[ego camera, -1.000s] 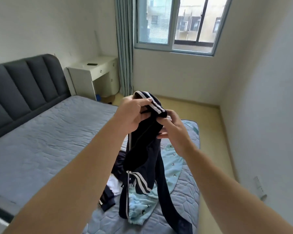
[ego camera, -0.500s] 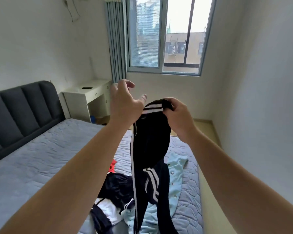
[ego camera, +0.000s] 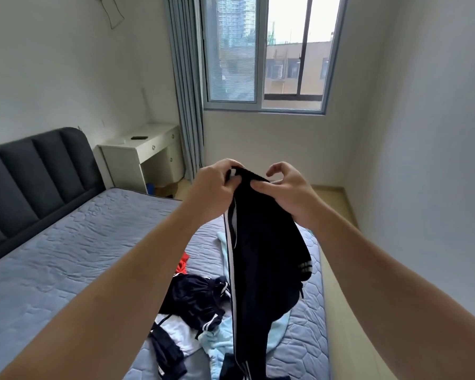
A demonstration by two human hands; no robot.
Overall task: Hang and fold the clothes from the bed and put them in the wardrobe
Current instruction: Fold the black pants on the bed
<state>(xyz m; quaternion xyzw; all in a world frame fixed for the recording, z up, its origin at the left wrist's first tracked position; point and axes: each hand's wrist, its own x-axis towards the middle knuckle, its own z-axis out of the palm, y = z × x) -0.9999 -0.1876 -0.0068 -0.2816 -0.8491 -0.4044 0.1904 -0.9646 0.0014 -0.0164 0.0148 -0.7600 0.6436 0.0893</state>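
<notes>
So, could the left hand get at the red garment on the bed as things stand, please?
Probably not yet: the left hand grips the top of the black striped garment, with the right hand. The red garment lies on the bed, nothing visibly over it, so once freed, likely yes.

head view, forward-down, over bed (ego camera: 66, 256)

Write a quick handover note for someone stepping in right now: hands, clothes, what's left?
The left hand grips the top edge of the dark striped garment; the right hand pinches it alongside.
It hangs above the bed.
A pile of clothes lies unfolded on the bed.
Done: nothing folded or hung in view.
Left: fold or hang everything; the wardrobe is out of view.
</notes>
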